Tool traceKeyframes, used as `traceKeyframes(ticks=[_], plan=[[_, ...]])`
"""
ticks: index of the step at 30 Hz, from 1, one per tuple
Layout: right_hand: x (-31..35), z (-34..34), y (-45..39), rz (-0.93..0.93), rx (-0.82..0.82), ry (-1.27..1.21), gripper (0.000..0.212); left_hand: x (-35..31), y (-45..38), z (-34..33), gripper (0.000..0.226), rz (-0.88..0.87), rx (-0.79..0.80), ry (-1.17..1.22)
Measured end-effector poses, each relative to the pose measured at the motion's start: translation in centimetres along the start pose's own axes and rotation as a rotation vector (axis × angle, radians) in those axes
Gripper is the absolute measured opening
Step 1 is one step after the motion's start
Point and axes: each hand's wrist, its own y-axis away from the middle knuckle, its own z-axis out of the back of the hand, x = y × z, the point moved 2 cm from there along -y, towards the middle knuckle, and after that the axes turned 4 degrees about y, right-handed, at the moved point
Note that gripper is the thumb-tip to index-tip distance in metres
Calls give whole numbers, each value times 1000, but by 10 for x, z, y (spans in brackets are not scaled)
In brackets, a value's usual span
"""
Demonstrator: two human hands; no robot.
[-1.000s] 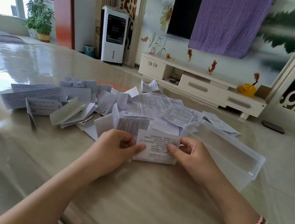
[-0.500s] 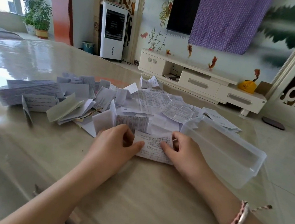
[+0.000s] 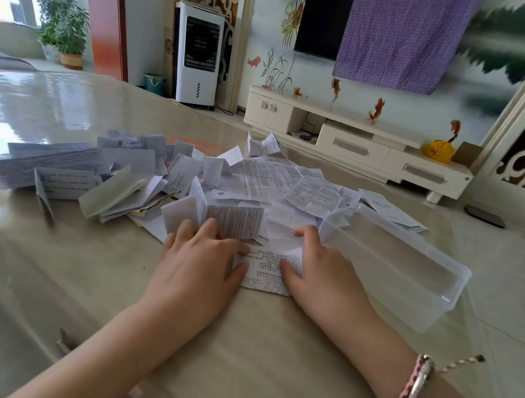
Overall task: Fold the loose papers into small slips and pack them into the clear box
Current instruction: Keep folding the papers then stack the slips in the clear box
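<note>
Head view: printed paper slip (image 3: pixel 267 270), flat on table (image 3: pixel 267 364), pressed between left hand (image 3: pixel 200 267) and right hand (image 3: pixel 324 279), fingers flat, grasping nothing. Clear box (image 3: pixel 422 284) just right, nearer right hand; paper pile (image 3: pixel 190 186) behind.

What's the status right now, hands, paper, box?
Left hand and right hand both flat, pressing a printed slip on the table. Clear box at right, looks empty. Paper pile behind; nothing in the way.
</note>
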Motion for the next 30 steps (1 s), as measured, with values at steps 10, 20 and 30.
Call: traceKeyframes(ticks=[10, 20, 30], plan=[[-8, 8, 8, 275, -140, -6, 27, 2, -2, -5, 20, -222, -95, 33], [-15, 14, 12, 406, 94, -110, 43, 11, -8, 0, 71, -316, 73, 45], [-16, 15, 12, 322, 11, -149, 26, 12, -8, 3, 53, -391, -18, 75]])
